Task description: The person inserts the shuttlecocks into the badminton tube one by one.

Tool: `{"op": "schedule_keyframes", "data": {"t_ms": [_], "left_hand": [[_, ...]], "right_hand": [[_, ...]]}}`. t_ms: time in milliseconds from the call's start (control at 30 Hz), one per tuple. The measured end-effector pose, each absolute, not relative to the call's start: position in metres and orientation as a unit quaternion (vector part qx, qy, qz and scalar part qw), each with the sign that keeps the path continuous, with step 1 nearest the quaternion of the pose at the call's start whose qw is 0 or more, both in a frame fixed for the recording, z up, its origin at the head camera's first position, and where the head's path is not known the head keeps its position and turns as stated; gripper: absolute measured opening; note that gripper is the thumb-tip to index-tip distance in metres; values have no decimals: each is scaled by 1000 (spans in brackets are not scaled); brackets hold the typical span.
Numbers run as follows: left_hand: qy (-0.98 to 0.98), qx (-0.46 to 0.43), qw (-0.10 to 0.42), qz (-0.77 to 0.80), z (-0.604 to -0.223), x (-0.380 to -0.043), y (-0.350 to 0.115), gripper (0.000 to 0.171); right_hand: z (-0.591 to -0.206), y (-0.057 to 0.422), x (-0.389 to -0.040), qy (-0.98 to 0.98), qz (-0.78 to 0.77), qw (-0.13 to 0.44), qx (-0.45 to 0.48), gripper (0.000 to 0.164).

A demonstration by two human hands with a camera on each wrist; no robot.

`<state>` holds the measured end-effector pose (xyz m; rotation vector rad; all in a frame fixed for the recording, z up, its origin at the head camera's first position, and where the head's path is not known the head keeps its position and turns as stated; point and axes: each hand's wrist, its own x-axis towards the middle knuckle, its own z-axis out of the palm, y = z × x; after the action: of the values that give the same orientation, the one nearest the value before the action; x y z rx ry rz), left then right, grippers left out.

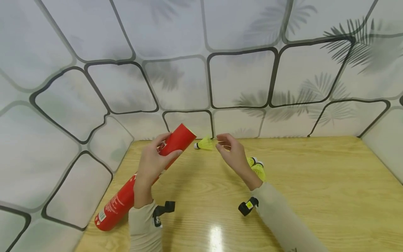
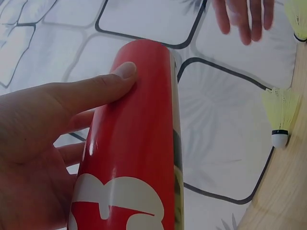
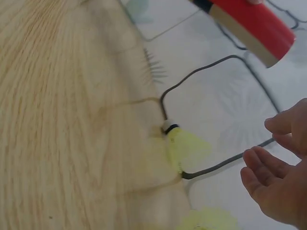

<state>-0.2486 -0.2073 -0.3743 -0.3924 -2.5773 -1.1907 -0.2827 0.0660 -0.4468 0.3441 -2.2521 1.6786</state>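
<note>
A red tube point(image 1: 181, 140) is being held at a slant by the left hand point(image 1: 152, 159), the thumb being pressed to one side and the fingers being wrapped around the other. The tube's upper end is being pointed forward and to the right, while its lower end, printed with a barcode, is being angled back towards the wearer. Whether the wooden table point(image 1: 315, 182) under the tube is being touched by that lower end cannot be told.

Nothing is being gripped by the right hand point(image 1: 231, 150); it is being held to the right of the tube's upper end, its fingers loosely curved and a gap being left between thumb and fingertips. Just right of that same end, a yellow shuttlecock point(image 1: 206, 144) is being supported on its side, its white cork being turned towards the tube. Farther right of the tube, two more shuttlecocks point(image 1: 259, 170) are being partly covered by the right arm. Beyond the tube, a patterned pale wall point(image 1: 239, 80) is being shown.

Good handling probably calls for the tube being steadied without its wall being squeezed hard, and for any shuttlecock being lifted by its cork, so that the skirt is not being crushed.
</note>
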Motion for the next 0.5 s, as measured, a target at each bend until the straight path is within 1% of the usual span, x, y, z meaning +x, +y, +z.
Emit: {"op": "schedule_keyframes", "data": {"t_ms": [167,333,500], "left_hand": [[-897,-124,140,-400,-376,-249,-216,64],[-895,-112,149,-405,-375,-249,-225,65],[-895,-101,148,-408,-375,-247,-229,65]], "right_hand": [[-462,49,-304,-819,551,108,115,34],[-472,39,-318,-847,517,58,108,38],[-477,31,-328,-860,498,38,108,39]]}}
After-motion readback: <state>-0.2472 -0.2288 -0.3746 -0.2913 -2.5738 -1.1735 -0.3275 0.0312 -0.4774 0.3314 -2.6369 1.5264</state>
